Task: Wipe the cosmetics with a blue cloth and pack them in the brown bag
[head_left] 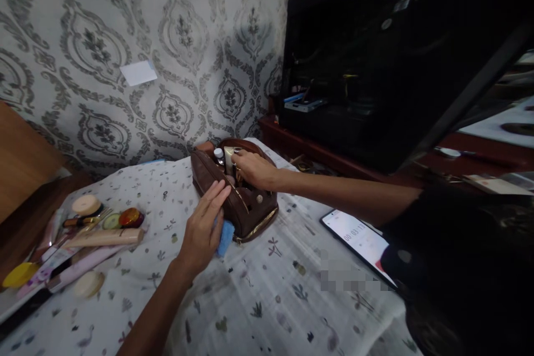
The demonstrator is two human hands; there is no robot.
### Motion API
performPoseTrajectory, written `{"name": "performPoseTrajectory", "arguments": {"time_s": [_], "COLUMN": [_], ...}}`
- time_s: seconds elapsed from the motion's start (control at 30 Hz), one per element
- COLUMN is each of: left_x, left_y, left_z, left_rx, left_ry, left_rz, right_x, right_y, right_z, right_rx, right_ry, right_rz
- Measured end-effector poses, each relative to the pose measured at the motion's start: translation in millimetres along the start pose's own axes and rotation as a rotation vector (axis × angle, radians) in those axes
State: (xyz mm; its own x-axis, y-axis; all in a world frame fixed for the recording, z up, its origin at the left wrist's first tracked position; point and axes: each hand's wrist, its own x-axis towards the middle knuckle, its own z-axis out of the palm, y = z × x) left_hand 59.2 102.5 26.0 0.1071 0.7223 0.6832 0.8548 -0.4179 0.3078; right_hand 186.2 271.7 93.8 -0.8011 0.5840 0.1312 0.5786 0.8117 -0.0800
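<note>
The left hand (202, 231), fingers nearly straight, lies against the smooth brown bag (212, 178) on the patterned cloth (267, 300). The right hand (254, 169) curls at its open top; its grip is unclear. Inside stand a white-capped bottle (219, 156) and a pale tube (229, 159). Blue cloth (226, 238) touches the bag.

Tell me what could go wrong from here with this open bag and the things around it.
The right hand reaches into the open brown bag, close to a white-capped bottle and a pale tube, so it might knock either one.

The blue cloth lies between the left hand and the bag, so that hand's steadying could slip.

The dark sleeve overlaps the phone and might drag it.
</note>
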Motion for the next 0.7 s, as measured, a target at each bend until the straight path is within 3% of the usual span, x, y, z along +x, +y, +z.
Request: {"name": "performPoseTrajectory", "arguments": {"time_s": [0.23,0.47,0.7], "left_x": [0.6,0.4,-0.5], "left_y": [0.0,0.7,-0.4], "left_z": [0.4,0.7,1.2], "left_rx": [-0.004,-0.012,-0.014], "left_ry": [0.009,0.012,-0.009], "left_rz": [0.006,0.004,-0.006], "right_x": [3.1,2.5,7.1], "right_y": [4.2,-8.5,-1.2], "right_z": [2.0,0.4,-1.4], "right_rx": [-0.019,-0.055,-0.024], "right_ry": [0.028,-0.138,-0.057], "right_rz": [-0.094,-0.033,-0.090]}}
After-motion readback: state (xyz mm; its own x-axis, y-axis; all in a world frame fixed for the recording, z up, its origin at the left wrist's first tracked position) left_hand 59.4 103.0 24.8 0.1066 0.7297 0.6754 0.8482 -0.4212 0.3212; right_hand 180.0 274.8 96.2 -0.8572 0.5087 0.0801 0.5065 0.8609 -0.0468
